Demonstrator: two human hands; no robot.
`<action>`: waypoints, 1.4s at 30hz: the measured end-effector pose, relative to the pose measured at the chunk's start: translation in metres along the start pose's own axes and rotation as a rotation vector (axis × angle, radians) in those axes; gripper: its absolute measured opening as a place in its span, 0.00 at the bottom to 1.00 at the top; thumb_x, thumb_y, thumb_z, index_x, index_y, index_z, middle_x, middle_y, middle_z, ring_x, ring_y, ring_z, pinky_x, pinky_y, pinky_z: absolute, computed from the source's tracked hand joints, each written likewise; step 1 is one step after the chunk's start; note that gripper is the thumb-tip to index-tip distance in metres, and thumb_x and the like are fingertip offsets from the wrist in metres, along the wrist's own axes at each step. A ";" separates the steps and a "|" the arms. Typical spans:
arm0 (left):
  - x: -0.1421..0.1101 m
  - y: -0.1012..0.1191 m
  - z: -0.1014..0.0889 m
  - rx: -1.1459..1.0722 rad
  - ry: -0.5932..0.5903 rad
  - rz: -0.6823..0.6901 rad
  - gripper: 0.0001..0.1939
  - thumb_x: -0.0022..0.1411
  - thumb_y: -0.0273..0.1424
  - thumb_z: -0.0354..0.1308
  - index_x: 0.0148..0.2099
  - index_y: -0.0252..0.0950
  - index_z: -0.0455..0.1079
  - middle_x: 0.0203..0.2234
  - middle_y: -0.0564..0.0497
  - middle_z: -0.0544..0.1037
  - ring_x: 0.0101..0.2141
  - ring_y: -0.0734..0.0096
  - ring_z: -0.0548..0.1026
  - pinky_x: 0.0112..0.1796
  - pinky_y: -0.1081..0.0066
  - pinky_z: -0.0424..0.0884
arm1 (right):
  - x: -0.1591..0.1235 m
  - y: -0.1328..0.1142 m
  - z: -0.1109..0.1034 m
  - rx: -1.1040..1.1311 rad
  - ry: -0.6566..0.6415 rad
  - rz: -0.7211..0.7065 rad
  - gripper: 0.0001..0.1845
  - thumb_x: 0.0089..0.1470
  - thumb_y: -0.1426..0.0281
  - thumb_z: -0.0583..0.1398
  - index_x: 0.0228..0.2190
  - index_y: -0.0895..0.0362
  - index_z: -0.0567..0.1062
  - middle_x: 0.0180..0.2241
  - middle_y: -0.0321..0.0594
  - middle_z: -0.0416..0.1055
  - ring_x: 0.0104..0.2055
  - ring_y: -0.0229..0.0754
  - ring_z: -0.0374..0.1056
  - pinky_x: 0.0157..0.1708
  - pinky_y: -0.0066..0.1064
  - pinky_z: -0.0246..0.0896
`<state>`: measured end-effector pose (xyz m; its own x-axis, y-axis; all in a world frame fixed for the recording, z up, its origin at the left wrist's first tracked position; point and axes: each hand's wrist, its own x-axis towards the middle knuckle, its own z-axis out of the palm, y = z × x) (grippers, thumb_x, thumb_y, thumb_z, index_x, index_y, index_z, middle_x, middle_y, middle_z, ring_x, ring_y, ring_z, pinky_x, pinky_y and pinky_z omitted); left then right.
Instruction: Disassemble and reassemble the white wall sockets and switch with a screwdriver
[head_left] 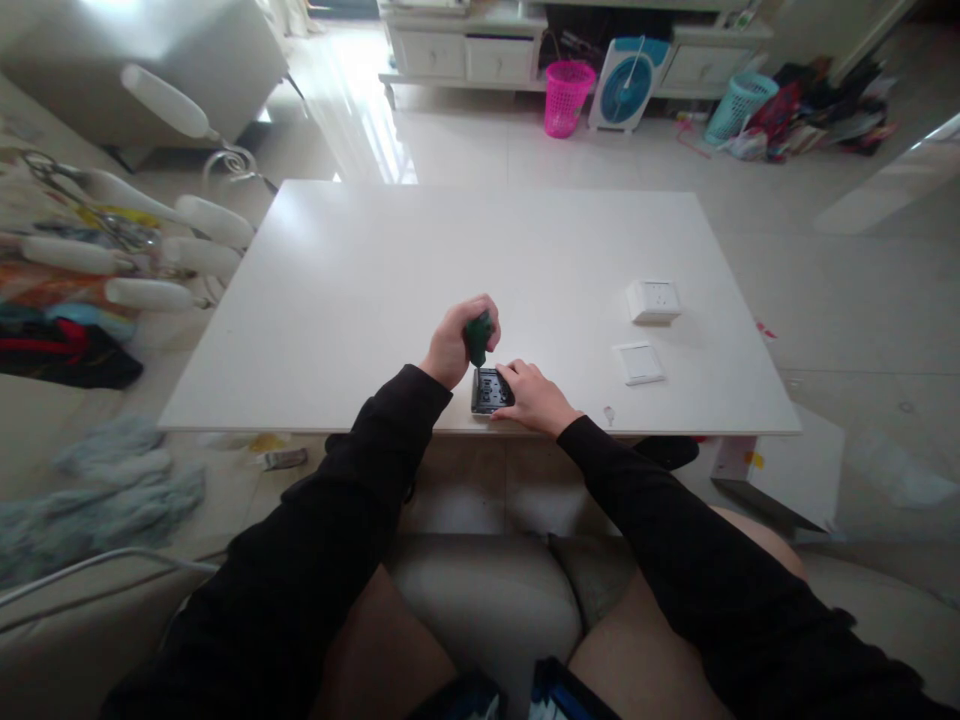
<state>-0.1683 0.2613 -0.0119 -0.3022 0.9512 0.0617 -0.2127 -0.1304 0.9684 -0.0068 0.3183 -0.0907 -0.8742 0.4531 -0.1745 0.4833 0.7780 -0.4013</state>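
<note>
My left hand is closed round the green handle of a screwdriver, which points down at the near edge of the table. Under its tip lies a small black socket panel, back side up, with its inner parts showing. My right hand grips the panel's right side, fingers along the far edge and thumb on the near one. Most of the screwdriver's shaft is too small to make out. To the right lie a white wall socket on a box and a flat white frame.
The white table ends just in front of me. A small tag-like bit lies by its near edge. A lamp with white shades stands at the left. Beyond are a pink basket and a blue fan.
</note>
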 end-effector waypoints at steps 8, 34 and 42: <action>-0.001 0.001 0.000 -0.031 -0.033 0.014 0.12 0.52 0.39 0.57 0.24 0.39 0.61 0.18 0.54 0.67 0.20 0.75 0.65 0.24 0.71 0.59 | -0.001 -0.002 -0.002 0.000 0.001 0.003 0.44 0.50 0.54 0.72 0.61 0.56 0.66 0.55 0.51 0.67 0.57 0.57 0.63 0.54 0.44 0.66; -0.007 0.001 -0.004 -0.002 0.046 -0.017 0.20 0.63 0.45 0.57 0.27 0.34 0.71 0.16 0.52 0.71 0.19 0.75 0.69 0.23 0.73 0.63 | 0.000 -0.004 -0.004 0.018 -0.012 0.027 0.45 0.50 0.54 0.72 0.62 0.56 0.65 0.55 0.50 0.67 0.57 0.56 0.64 0.56 0.44 0.65; -0.003 0.004 -0.005 -0.171 -0.349 -0.137 0.22 0.51 0.51 0.62 0.23 0.39 0.61 0.09 0.58 0.58 0.10 0.78 0.54 0.15 0.72 0.46 | 0.000 -0.002 -0.001 0.015 -0.011 0.021 0.40 0.50 0.55 0.72 0.58 0.55 0.68 0.54 0.49 0.68 0.57 0.56 0.64 0.55 0.44 0.65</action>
<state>-0.1727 0.2563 -0.0089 0.0670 0.9969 0.0420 -0.3896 -0.0126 0.9209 -0.0079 0.3175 -0.0887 -0.8646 0.4639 -0.1929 0.5005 0.7622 -0.4106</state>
